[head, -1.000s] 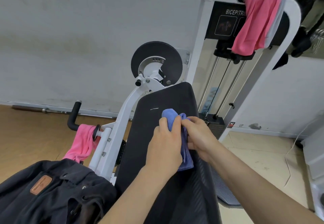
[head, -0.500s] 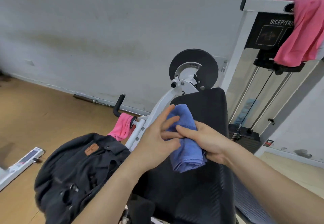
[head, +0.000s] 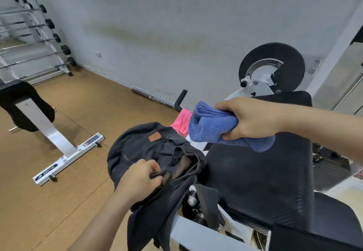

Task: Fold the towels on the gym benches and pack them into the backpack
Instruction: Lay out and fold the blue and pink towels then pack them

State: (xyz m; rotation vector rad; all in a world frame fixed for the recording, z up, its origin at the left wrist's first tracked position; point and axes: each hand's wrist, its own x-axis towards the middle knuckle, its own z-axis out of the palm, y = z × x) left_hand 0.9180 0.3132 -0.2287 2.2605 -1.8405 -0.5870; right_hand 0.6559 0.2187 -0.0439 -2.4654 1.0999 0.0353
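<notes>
right hand [head: 253,119] closed around folded blue towel [head: 214,126], held in the air above the left edge of the black bench pad [head: 261,174], just right of the backpack [head: 149,152]. left hand [head: 141,178] pinched shut on the rim of the backpack's opening, near its front edge. backpack slumps against the bench's white frame [head: 196,233]. pink towel [head: 181,122] hangs from a handle behind the backpack, partly hidden by the blue towel

Blue towel [head: 214,125], pink towel [head: 181,121], black backpack [head: 149,152] with tan patch [head: 154,137], black bench pad [head: 261,176], white frame [head: 64,146].
</notes>
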